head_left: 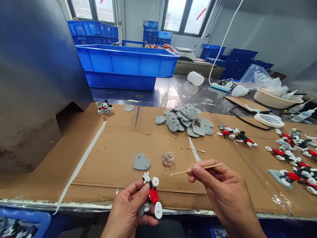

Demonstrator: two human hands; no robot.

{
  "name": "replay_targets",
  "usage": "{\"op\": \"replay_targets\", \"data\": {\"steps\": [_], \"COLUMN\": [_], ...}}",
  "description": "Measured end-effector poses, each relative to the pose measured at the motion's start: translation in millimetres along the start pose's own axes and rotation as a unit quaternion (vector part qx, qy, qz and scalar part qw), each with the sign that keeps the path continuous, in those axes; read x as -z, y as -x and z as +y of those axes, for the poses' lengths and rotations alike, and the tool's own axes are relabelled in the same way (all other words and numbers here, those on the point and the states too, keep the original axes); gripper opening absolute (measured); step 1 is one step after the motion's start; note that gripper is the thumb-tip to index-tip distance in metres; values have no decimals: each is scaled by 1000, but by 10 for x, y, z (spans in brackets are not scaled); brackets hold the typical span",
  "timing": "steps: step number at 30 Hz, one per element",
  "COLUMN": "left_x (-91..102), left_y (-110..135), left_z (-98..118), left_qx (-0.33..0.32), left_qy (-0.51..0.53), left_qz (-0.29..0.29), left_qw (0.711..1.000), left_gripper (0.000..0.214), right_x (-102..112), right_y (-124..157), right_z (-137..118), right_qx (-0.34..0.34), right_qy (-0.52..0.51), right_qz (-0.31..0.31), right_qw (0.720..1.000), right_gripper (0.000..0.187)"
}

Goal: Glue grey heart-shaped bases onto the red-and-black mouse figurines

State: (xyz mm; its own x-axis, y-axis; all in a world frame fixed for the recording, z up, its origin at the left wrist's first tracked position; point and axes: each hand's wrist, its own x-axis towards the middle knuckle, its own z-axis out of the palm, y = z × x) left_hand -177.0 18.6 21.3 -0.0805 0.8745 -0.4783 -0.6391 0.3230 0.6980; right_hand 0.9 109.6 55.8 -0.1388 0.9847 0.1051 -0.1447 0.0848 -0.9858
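Observation:
My left hand (125,215) pinches a small cartoon mouse figure (152,195) with red shorts and white gloves, held just in front of the table edge. Between the fingers of my right hand (221,191) is a thin wooden stick (197,168), pointing left toward the figure. On the cardboard (113,145) just beyond lie a grey heart-shaped piece (141,162) and a small clear cup (168,158). A heap of grey heart pieces (185,120) sits farther back.
Several finished mouse figures (299,157) lie at the right, one more (104,106) at the far left. A second stick (195,149), a tape roll (269,119), a bowl (274,98), blue crates (126,64) behind, and a blue bin (15,234) with figures at lower left.

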Motion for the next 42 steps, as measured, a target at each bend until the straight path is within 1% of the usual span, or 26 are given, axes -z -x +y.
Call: {"op": "replay_targets", "data": {"steps": [2, 5, 8, 10, 12, 16, 19, 24, 27, 31, 35, 38, 42], "left_x": [-2, -8, -19, -27, -30, -21, -17, -30, -31, -11, 12, 13, 2], "left_y": [7, 14, 17, 18, 16, 14, 25, 37, 24, 7, 9, 4, -1], "left_z": [6, 13, 15, 14, 14, 18, 23, 31, 33, 17, -8, -20, -22], "left_qx": [-2, -7, -7, -7, -11, -13, -11, -8, -5, -10, -3, 0, -3], "left_qy": [2, 7, 9, 9, 9, 10, 7, 5, 6, 10, 9, 15, 15], "left_qz": [-3, -2, 1, 1, -3, -3, 0, 9, 6, 3, 1, 5, 12], "left_qw": [1000, 1000, 1000, 1000, 1000, 1000, 1000, 1000, 1000, 1000, 1000, 1000, 1000], "left_gripper": [40, 41, 43, 42, 41, 40, 42, 46, 45, 42, 43, 45, 46], "right_x": [-3, -19, -49, -78, -110, -149, -138, -110, -65, 13, 51, 59, 55], "right_y": [152, 303, 355, 362, 365, 369, 363, 375, 358, 173, -149, -307, -348], "right_z": [-73, -142, -166, -165, -159, -151, -149, -190, -199, -63, 163, 265, 307], "right_qx": [5, -14, -30, -27, -31, -42, -29, -13, 22, 62, 54, 48, 43], "right_qy": [18, 44, 66, 73, 76, 87, 104, 106, 98, 89, 85, 84, 90], "right_qz": [-43, -96, -120, -126, -116, -77, -90, -90, -92, -12, 52, 67, 71], "right_qw": [999, 994, 990, 989, 990, 992, 990, 990, 991, 994, 994, 993, 992], "right_gripper": [10, 6, 5, 6, 7, 11, 12, 10, 6, 6, 15, 19, 19]}}
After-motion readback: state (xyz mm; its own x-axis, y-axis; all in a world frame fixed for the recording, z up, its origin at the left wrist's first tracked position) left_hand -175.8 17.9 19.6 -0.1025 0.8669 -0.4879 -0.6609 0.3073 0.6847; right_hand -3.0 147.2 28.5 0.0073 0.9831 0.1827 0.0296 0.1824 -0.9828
